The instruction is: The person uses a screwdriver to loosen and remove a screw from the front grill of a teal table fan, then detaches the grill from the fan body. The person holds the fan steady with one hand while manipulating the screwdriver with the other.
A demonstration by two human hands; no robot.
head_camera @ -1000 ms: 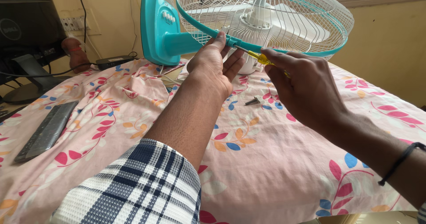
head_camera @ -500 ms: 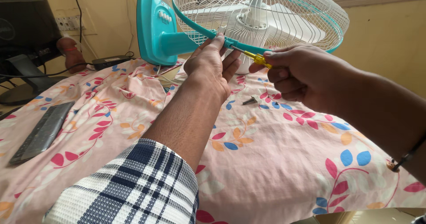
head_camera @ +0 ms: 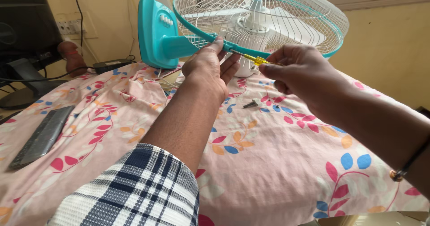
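A teal and white table fan lies on its back on a flowered pink sheet, its wire cage facing up. My left hand grips the teal rim of the cage at its near edge. My right hand holds a screwdriver with a yellow handle, its shaft pointing left at the rim clip right beside my left fingers. A small dark part lies on the sheet below my hands.
A dark flat keyboard rests at the left of the sheet. A black monitor on its stand sits at far left, with a black adapter and cables by the wall sockets. A yellow wall stands behind.
The view has shifted slightly. My right hand has drawn closer to the rim with the screwdriver, and my left hand stays on the rim.
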